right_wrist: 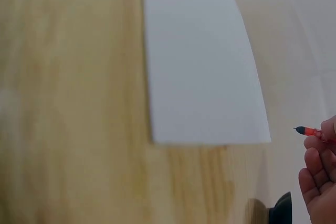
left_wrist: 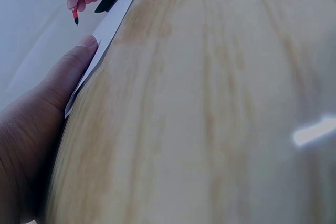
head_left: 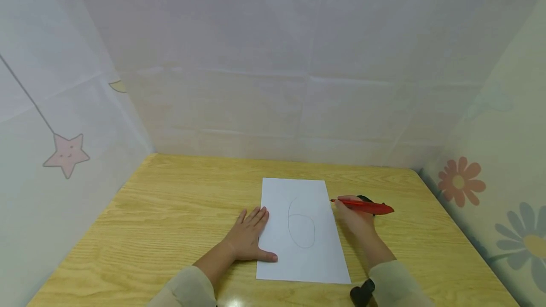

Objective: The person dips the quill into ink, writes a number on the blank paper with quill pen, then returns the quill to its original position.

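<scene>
A white sheet of paper (head_left: 273,269) lies on the wooden table, with a thin, dark figure 6 (head_left: 314,231) drawn on it. My left hand (head_left: 249,237) rests flat across the sheet's left edge, fingers spread and thumb (left_wrist: 84,51) on the paper. Just past the right edge, my right hand (head_left: 356,217) pinches a red pen (head_left: 371,207) with a thick, tapered body. In the right wrist view the pen's dark tip (right_wrist: 300,129) points toward the sheet's side and stands off the paper. The 6 cannot be made out in either wrist view.
A small dark object (right_wrist: 282,211) stands behind my right hand, its kind unclear. The wooden table (head_left: 179,203) extends on both sides of the sheet. Pale printed cloth (head_left: 256,84) hangs behind the table and along its sides.
</scene>
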A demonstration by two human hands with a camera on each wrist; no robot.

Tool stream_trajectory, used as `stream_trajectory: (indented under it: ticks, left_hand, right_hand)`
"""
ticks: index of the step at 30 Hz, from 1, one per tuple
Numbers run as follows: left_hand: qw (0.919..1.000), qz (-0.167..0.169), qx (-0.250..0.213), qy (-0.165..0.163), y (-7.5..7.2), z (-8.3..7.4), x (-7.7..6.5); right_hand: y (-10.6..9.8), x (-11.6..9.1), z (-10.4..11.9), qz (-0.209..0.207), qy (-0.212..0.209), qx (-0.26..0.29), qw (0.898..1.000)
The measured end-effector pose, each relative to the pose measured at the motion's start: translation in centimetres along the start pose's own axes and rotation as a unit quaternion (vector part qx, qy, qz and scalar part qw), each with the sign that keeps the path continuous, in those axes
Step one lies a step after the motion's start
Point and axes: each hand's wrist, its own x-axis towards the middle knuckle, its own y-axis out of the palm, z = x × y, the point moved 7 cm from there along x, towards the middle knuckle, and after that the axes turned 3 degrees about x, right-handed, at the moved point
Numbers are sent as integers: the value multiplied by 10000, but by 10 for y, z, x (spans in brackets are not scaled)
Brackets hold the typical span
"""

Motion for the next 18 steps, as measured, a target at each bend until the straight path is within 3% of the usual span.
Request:
stream_trajectory:
  ticks: [14,18]
  left_hand:
    - [10000,27,-46,3,-1,-1,-1]
    - [10000,20,-40,9,-2,-2,-2]
  right_hand:
    - [-30,3,-14,-110,302,-142,9994]
    - [-36,4,-13,-109,122,-415,9990]
